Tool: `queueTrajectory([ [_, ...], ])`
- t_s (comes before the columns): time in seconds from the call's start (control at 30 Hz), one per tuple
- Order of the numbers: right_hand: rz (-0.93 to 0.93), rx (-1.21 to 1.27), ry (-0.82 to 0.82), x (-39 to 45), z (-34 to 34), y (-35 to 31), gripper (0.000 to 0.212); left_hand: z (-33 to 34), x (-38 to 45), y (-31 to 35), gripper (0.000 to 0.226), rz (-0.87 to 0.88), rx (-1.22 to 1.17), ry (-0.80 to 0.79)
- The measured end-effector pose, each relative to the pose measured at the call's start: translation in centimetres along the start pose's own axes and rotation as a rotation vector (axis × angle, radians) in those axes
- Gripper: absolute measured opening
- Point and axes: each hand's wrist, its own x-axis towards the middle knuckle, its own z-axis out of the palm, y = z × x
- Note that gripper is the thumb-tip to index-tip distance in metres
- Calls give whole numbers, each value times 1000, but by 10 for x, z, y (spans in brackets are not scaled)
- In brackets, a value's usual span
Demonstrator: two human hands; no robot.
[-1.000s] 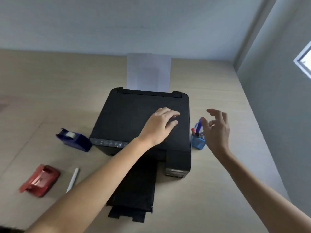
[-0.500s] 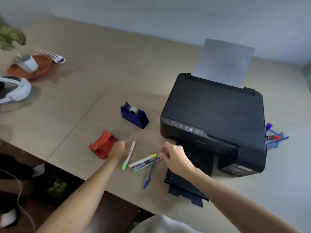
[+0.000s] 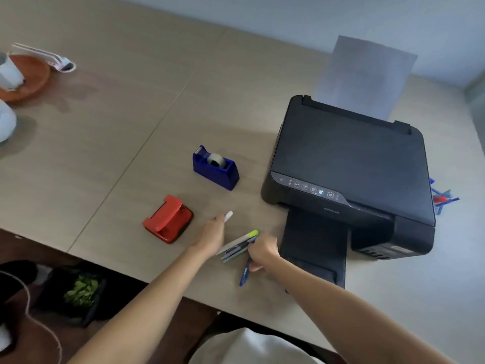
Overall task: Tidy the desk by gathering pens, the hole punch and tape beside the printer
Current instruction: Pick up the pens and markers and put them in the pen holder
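A black printer (image 3: 349, 164) stands on the desk's right half with paper in its rear feed. A blue tape dispenser (image 3: 215, 168) sits to its left, and a red hole punch (image 3: 168, 219) lies nearer the front edge. My left hand (image 3: 211, 236) is closed around a white pen (image 3: 228, 216) whose tip sticks up past the fingers. My right hand (image 3: 262, 252) grips a blue pen (image 3: 244, 274) and rests against a bunch of pens (image 3: 240, 244) with a green-capped one on top, just left of the printer's output tray (image 3: 313, 248).
A blue pen holder (image 3: 443, 199) with pens stands at the printer's right side. At the far left are an orange saucer (image 3: 29, 80) with a white cup and a white device (image 3: 5, 122). The desk's front edge runs just below my hands.
The view turned from the printer top to the desk's left side. Both hands came down to the pens. Since half a second ago the left hand has closed on the white pen and lifted it.
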Motion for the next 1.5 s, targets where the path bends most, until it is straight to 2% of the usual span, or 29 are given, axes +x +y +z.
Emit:
queueTrajectory([
  [0.07, 25, 45, 18, 0, 2, -3, 25, 4, -1, 3, 26, 73, -46, -64],
  [0.17, -30, 133, 83, -1, 0, -5, 17, 8, -3, 5, 38, 171, -23, -161],
  [0.27, -104, 221, 164, 5, -5, -2, 29, 8, -2, 7, 37, 206, 77, -178],
  [0.33, -133, 274, 149, 4, -7, 0, 26, 7, -2, 7, 33, 218, 122, -170],
  [0.4, -233, 160, 167, 4, -7, 2, 20, 5, 0, 6, 27, 191, 172, -147],
  [0.53, -411, -155, 81, 0, 4, 11, 18, -2, 2, -1, 26, 106, 256, -57],
  [0.7, -530, -476, -24, -5, 17, 14, 42, -15, -3, -22, 17, 41, -16, 40],
  [0.93, -695, -811, -11, -10, 11, 17, 32, -21, -8, -16, 22, -15, -227, -34],
  [1.0, -755, -756, 34, -16, -2, 22, 28, -15, -5, -6, 17, -7, -237, -68],
  [1.07, -824, -596, 100, -22, -22, 31, 21, -10, -3, 9, 21, 22, -246, -101],
  [1.13, -853, -318, 150, -28, -49, 43, 11, -5, -4, 26, 27, 65, -247, -136],
  [1.17, -845, -165, 170, -30, -64, 49, 14, -2, -6, 35, 25, 89, -245, -151],
  [1.3, -938, 137, 376, -49, -107, 68, 23, 18, -12, 45, 32, 81, 28, -158],
  [1.4, -921, 241, 418, -62, -122, 66, 22, 19, -14, 34, 35, 13, 186, -148],
  [1.47, -873, 420, 624, -72, -206, 149, 22, 41, -4, 133, 36, 92, 223, -155],
  [1.5, -884, 403, 674, -71, -208, 148, 24, 35, -11, 122, 35, 86, 223, -138],
])
